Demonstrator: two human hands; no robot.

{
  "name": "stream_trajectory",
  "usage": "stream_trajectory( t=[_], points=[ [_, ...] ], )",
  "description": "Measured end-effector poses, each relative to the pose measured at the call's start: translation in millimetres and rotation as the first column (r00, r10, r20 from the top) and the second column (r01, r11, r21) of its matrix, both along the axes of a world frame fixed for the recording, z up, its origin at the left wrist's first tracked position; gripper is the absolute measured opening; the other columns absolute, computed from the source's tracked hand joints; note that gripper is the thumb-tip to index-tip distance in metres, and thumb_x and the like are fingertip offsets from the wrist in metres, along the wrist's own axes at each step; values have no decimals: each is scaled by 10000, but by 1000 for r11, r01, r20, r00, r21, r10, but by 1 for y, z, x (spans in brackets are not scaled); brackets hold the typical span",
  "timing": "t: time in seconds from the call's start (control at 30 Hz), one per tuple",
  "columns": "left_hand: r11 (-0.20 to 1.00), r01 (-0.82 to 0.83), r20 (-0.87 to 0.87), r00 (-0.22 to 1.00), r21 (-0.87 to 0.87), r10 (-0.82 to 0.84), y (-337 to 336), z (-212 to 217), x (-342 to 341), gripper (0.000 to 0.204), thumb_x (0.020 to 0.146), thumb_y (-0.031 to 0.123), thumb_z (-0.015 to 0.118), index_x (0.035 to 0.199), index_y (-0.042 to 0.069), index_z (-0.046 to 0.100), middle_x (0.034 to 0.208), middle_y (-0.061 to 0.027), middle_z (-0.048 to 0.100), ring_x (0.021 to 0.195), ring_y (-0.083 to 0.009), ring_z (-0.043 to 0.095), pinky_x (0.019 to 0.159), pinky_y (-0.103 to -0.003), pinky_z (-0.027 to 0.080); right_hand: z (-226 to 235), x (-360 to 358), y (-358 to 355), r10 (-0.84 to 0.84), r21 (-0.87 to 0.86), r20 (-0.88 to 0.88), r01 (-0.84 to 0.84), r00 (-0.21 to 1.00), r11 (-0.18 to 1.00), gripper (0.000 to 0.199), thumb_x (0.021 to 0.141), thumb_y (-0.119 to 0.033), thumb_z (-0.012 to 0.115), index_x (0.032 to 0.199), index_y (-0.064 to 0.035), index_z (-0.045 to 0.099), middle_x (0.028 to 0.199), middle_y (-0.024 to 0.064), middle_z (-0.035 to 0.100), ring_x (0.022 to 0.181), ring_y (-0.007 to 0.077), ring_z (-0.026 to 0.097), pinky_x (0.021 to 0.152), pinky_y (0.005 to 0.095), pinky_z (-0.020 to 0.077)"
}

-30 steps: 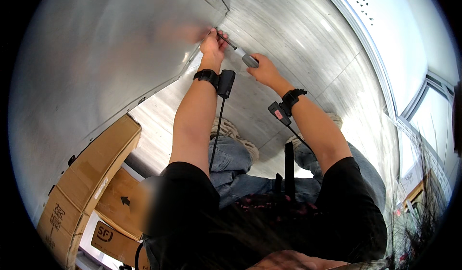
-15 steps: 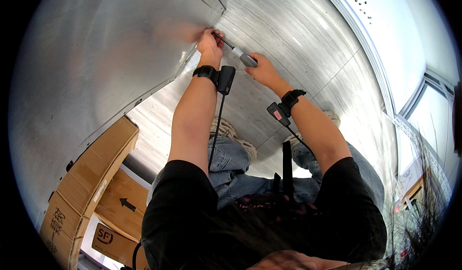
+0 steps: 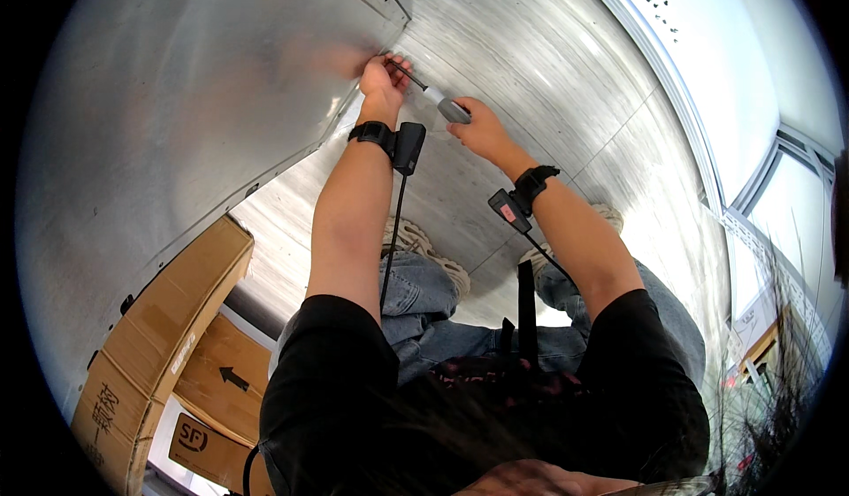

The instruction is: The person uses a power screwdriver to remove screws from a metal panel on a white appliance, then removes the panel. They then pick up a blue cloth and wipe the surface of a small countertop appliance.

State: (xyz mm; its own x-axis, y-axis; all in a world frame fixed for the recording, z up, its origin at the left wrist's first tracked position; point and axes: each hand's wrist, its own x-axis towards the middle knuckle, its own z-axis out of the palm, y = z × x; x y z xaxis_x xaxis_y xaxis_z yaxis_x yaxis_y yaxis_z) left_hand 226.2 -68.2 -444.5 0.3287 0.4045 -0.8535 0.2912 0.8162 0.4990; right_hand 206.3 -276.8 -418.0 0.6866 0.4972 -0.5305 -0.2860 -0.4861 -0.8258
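1. In the head view, the right hand (image 3: 478,130) was wrapped around the grey handle of a screwdriver (image 3: 432,95).
2. The screwdriver leaned, with its handle toward the right hand and its thin dark rod reaching up and left to the other hand.
3. The left hand (image 3: 384,74) was by the rod's far end, with its fingers bent around that spot. I could not tell if they pinched the rod or something small, because the tip was hidden there.
4. That hand was right beside the edge of a big shiny metal panel (image 3: 203,98), near its corner. The panel filled the left side and showed a blurry glow of the hand.
5. The screwdriver was above the grey floor (image 3: 522,72), between the two hands.
6. Each wrist wore a black strap. A small black block sat on the left one (image 3: 408,148) and another on the right one (image 3: 509,210), both with cords.
7. Below were blue jeans (image 3: 460,346), pale shoes (image 3: 429,253) and a black shirt (image 3: 336,363).
8. Brown boxes (image 3: 159,310) stood at the lower left, beside the panel.
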Motion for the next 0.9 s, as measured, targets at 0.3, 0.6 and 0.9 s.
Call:
stream_trajectory(
  t=[0.3, 0.6, 0.9],
  points=[
    [1000, 28, 36, 999, -11, -28, 1, -1, -2, 184, 918, 181, 369, 877, 93, 526, 776, -52, 604, 707, -203, 591, 631, -326, 458, 1, -2, 3, -13, 0, 25, 13, 1000, 1000, 444, 709, -146, 697, 1109, 2, 573, 1082, 209, 592, 1008, 343, 570, 866, 380, 443],
    [996, 56, -24, 998, 65, -55, -3, -6, -3, 169, 903, 243, 450, 889, 111, 556, 752, -33, 607, 671, -193, 596, 613, -333, 444, -2, -5, 1, -15, 5, 57, 14, 998, 1000, 455, 710, -149, 693, 1118, 9, 567, 1097, 213, 583, 1010, 346, 571, 870, 382, 443],
    [977, 151, -79, 987, 150, -140, 0, -7, -5, 167, 884, 236, 461, 851, 107, 562, 733, -32, 620, 633, -190, 619, 575, -310, 454, 8, -3, 0, -10, -10, -17, 10, 1000, 1000, 451, 726, -150, 689, 1129, 7, 562, 1091, 207, 577, 1004, 337, 569, 863, 379, 443]
  ],
)
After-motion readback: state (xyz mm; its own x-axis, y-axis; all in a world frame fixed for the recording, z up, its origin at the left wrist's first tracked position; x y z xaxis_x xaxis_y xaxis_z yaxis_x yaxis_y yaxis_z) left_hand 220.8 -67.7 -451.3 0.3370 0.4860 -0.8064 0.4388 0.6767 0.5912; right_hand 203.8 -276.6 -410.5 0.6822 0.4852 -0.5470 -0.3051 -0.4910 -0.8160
